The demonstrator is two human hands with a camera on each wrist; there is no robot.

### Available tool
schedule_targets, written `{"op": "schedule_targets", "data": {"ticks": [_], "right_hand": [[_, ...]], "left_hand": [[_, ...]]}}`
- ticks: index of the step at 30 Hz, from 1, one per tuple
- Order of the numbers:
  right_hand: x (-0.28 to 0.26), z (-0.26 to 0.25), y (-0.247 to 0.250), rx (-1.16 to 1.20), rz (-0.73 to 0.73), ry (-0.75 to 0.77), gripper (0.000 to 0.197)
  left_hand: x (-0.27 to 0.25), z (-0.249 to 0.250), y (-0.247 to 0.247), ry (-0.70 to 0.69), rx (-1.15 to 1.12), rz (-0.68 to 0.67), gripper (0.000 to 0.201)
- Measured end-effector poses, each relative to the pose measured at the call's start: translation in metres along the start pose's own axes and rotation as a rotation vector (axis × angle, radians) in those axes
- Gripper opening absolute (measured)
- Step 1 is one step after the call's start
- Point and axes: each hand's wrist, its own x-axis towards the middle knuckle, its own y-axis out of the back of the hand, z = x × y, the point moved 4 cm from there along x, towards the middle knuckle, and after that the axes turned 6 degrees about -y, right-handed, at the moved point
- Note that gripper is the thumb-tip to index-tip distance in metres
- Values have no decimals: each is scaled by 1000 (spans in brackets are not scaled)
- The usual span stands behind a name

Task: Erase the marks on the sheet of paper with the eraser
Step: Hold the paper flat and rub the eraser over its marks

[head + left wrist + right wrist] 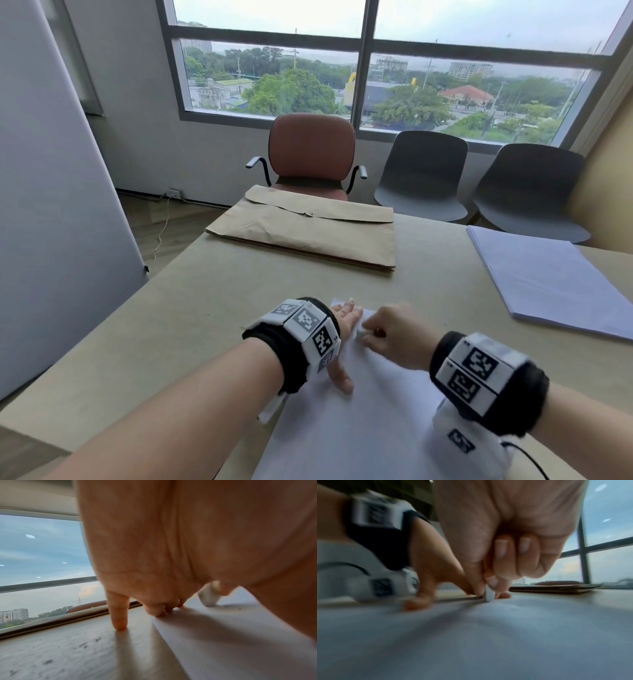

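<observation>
A white sheet of paper (363, 404) lies on the beige table in front of me. My left hand (344, 323) presses flat on the sheet's far left corner with straight, spread fingers (118, 616); the little finger rests on the table beside the paper. My right hand (387, 334) pinches a small white eraser (361, 333) between thumb and fingertips, its tip touching the paper just right of the left hand. In the right wrist view the eraser (488, 595) stands on the sheet (488, 635). Faint grey marks (229, 607) show beside the eraser (208, 597) in the left wrist view.
A brown paper envelope (308, 233) lies at the table's far side. A stack of pale blue-white sheets (555, 284) sits at the right. A red-brown armchair (310, 154) and two grey chairs (423, 171) stand beyond the table under the window. A white panel (51, 205) stands left.
</observation>
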Motion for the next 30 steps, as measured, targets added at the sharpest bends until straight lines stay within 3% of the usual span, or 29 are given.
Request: {"op": "schedule_targets", "data": {"ticks": [3,8,13,18,24,30], "right_hand": [[-6,-1,-2,11,-73,39,40],[12,18,14,2,77,-120,41],[-12,-9,-6,0,-58,90,41],[2,28,13,-10,64,-111,39],[-28,-14,-7,0,-31,124,27],[-10,19,14,-42,88,-132,40]], "left_hand": [[3,-1,-1,3,14,-7,127],[-2,1,2,4,-7,9,124],[3,1,-2,17,30,-12,127],[-3,3,4,12,2,-11,123],[0,2,1,28,48,-28,126],[-5,4,5,17,16,-16,123]]}}
